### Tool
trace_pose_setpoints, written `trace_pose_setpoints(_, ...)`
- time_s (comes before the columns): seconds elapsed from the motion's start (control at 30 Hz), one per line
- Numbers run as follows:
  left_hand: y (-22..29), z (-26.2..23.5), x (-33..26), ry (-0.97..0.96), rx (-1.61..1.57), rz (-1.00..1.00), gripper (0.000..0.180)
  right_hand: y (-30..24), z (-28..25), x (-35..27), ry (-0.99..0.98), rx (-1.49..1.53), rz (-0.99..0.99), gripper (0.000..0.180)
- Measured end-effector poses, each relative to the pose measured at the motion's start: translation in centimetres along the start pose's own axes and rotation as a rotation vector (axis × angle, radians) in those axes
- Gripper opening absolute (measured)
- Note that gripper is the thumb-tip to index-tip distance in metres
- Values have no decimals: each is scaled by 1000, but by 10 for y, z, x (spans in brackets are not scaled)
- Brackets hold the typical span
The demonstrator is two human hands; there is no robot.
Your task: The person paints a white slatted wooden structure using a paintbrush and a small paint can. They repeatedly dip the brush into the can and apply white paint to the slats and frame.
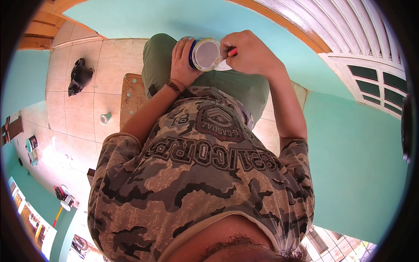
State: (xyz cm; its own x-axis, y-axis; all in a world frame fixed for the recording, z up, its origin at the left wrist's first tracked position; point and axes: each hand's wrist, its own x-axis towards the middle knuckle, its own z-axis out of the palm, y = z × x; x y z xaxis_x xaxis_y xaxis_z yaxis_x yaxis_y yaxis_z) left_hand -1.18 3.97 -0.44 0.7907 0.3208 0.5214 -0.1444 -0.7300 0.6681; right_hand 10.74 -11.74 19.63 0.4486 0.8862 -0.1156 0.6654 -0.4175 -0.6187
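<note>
Two bare hands meet at a round can [207, 54] above the green trousers [157, 59]: the left hand [181, 62] wraps its side, and the right hand [249, 52] grips a red-ended tool [233, 52] (I cannot tell its kind) near the rim. A black bag [80, 78] lies on the tiled floor [114, 65].

Metal-looking can [206, 53], matt cloth trousers [251, 89], glossy floor tiles [114, 65]

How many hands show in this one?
2: the left hand on the side of the blue can, and the right hand near its rim, holding a red-handled tool.
</note>
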Motion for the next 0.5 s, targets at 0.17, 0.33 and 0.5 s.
trace_pose_setpoints(0.17, -1, 1, -1, 15, -3, 1, 101, -3, 3, 6, 176, 40, -39, 11)
trace_pose_setpoints(0.33, 0, 1, 0, 21, -10, -14, 102, 7, 17, 8, 169, 18, 101, 16)
trace_pose_setpoints(0.5, -1, 0, -1, 16, -12, -36, 103, 8, 2, 2, 144, -1, 213, 24)
